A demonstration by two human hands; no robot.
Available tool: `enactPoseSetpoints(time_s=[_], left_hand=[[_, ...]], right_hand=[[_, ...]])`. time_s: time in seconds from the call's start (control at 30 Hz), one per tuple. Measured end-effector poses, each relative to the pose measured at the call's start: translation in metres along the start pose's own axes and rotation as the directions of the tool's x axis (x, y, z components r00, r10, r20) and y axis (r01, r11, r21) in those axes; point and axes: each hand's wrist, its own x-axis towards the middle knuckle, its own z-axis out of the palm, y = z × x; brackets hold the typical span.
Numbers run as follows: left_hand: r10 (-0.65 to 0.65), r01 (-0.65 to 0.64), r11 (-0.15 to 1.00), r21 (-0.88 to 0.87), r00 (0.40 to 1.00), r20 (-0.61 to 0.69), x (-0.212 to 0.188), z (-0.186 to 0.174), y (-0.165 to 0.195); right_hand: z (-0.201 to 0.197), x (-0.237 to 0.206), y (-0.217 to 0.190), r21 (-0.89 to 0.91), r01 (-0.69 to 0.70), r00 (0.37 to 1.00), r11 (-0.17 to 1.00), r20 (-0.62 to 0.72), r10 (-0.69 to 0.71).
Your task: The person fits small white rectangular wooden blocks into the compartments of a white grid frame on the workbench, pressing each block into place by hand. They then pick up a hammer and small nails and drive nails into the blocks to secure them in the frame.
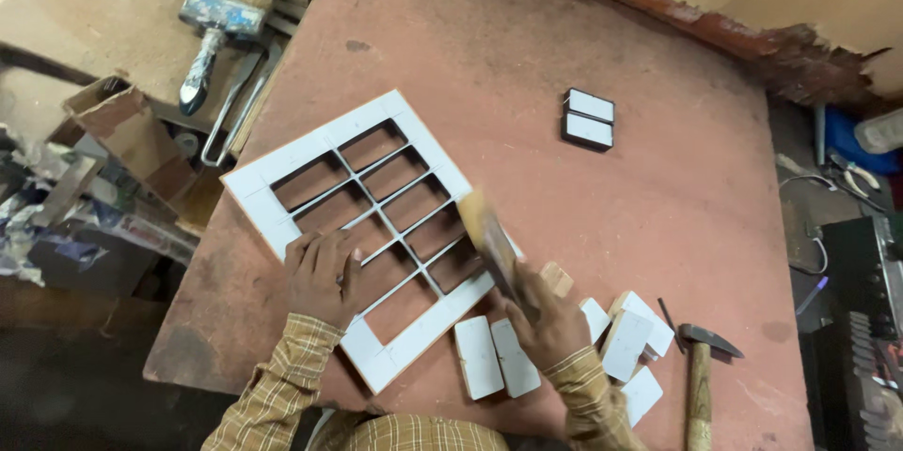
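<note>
On the far left, beyond the edge of the reddish worktable (pixel 602 65), a wide paintbrush (pixel 218 23) lies on a lower bench beside a small open cardboard box (pixel 122 126), both well apart from the hands.

Next comes the white frame (pixel 362 225), lying flat and turned at an angle on the left half of the table. It is a grid of rectangular openings in two rows, with white-faced bars and brown wood showing along the cut edges; the table shows through every opening. The left hand (pixel 322 274) lies palm down on its near left part, fingers together and pressed flat across a bar, apparently to hold the frame in place.

To the right, the right hand (pixel 553 319) is closed around a wooden block (pixel 491 242), which slants up and away from the wrist over the frame's near right corner. The block is blurred, so I cannot tell whether it touches the frame.

Just in front of that hand, two white rectangular pieces (pixel 496 357) lie side by side; more white pieces (pixel 630 338) are heaped loosely to its right, within easy reach. A hammer (pixel 701 357) rests beside the heap, head pointing away. Farther up the table, two black-edged white pieces (pixel 589 118) sit side by side, touching.
</note>
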Motion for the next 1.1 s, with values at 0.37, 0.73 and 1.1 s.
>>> enactPoseSetpoints(time_s=[0.37,0.73,1.1], left_hand=[[0.156,-0.219,0.972,0.087,0.872,0.464,-0.029,0.010,0.024],[0.149,-0.236,0.952,0.198,0.915,0.374,-0.060,0.013,0.057],[0.171,-0.252,0.943,0.215,0.927,0.335,-0.032,0.015,0.048]], right_hand=[[0.002,-0.010,0.030,0.644,-0.182,0.979,0.743,0.051,0.196],[-0.071,0.049,-0.025,0.933,0.299,0.938,0.200,-0.326,0.120],[-0.091,0.139,-0.035,0.735,0.670,0.740,0.104,-0.672,-0.018]])
